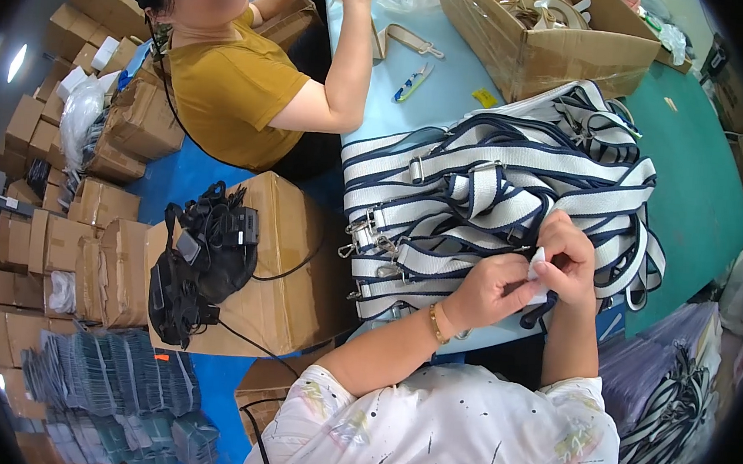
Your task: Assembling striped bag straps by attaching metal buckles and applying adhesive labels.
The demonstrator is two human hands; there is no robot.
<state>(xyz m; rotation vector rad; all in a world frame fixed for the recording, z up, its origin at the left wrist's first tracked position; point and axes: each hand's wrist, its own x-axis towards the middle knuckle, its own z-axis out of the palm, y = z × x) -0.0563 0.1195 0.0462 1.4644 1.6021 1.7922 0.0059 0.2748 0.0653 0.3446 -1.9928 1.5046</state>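
Observation:
My left hand [496, 290] and my right hand [568, 258] meet at the near side of a heap of straps. Both are closed, with fingertips pinching a small white piece [537, 264] between them. Whether it is cloth, paper or a strap end I cannot tell. White webbing straps [426, 200] with navy edges lie in a thick pile just beyond my hands. Metal snap hooks [362, 236] gather at its left end, and a metal slider buckle [417, 169] sits on an upper strap. Below my fingers hangs a short dark strap end [540, 313].
At the far left of the light blue table [382, 93], a person in a mustard shirt [226, 90] works. Thread snips [412, 84] and a beige strap [411, 40] lie there. An open carton [568, 64] stands behind the pile. Left of me, black gear [204, 258] rests on a carton [287, 251].

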